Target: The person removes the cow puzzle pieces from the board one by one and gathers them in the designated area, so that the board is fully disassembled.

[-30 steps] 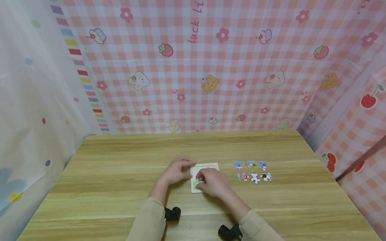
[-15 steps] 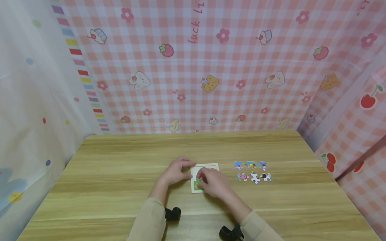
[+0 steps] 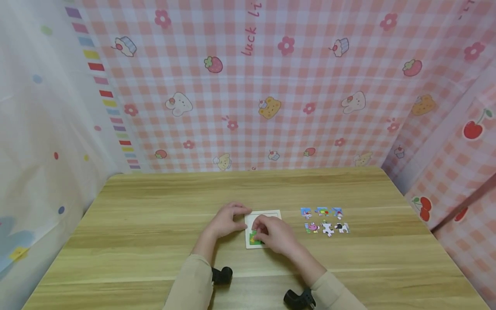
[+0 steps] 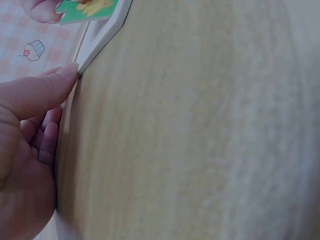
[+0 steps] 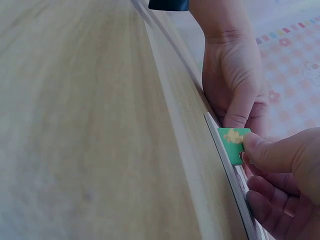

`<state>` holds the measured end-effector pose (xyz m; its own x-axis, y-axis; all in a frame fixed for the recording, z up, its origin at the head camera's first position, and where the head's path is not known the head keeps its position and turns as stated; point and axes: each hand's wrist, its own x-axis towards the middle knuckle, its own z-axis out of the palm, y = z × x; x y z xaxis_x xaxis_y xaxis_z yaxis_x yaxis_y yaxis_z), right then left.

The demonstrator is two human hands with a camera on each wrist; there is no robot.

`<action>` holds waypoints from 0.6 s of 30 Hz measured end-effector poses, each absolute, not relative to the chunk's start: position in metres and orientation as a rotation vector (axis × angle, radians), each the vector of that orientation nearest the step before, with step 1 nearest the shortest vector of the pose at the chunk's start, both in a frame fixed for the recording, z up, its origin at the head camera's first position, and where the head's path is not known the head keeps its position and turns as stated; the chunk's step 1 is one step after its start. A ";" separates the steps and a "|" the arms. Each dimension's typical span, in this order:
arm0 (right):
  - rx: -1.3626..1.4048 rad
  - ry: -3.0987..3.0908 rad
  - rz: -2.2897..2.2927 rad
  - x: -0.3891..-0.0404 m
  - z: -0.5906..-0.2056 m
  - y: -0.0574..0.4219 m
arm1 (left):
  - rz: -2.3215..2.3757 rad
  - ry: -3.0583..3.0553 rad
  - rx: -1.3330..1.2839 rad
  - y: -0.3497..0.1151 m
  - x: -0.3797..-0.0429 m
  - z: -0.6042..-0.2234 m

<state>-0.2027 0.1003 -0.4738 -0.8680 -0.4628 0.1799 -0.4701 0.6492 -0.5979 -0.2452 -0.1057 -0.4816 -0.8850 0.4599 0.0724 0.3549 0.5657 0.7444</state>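
Observation:
A small white puzzle tray (image 3: 265, 212) lies on the wooden table, partly hidden under both hands. My right hand (image 3: 277, 234) pinches a green puzzle piece (image 3: 253, 238) over the tray's near left corner. In the right wrist view the piece (image 5: 230, 145) shows a yellow figure, with the thumb pressed on its face and one edge near the tray's rim. My left hand (image 3: 227, 220) touches the tray's left side, index finger at the far corner and thumb lower down. Seen from the left wrist, the thumb tip (image 4: 71, 70) meets the tray's edge while the other fingers sit behind it.
To the right of the tray, several colourful puzzle pieces (image 3: 327, 228) lie in two rows. Black wrist cameras (image 3: 222, 275) jut from both sleeves. A pink checked curtain (image 3: 248, 107) hangs behind the table (image 3: 155, 224), with more cloth on both sides.
In the right fingers the puzzle piece has tilted, so its green printed face shows more than the paler look of a second ago. The left hand has stayed at the tray.

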 end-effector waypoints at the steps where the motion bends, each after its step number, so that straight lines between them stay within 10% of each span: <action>1: 0.815 -2.835 1.039 -0.203 -0.474 0.101 | 1.220 2.666 0.699 -0.106 -0.245 -0.481; 18: 0.789 -2.729 1.455 -0.200 -0.466 0.126 | 1.123 2.713 0.682 -0.103 -0.243 -0.482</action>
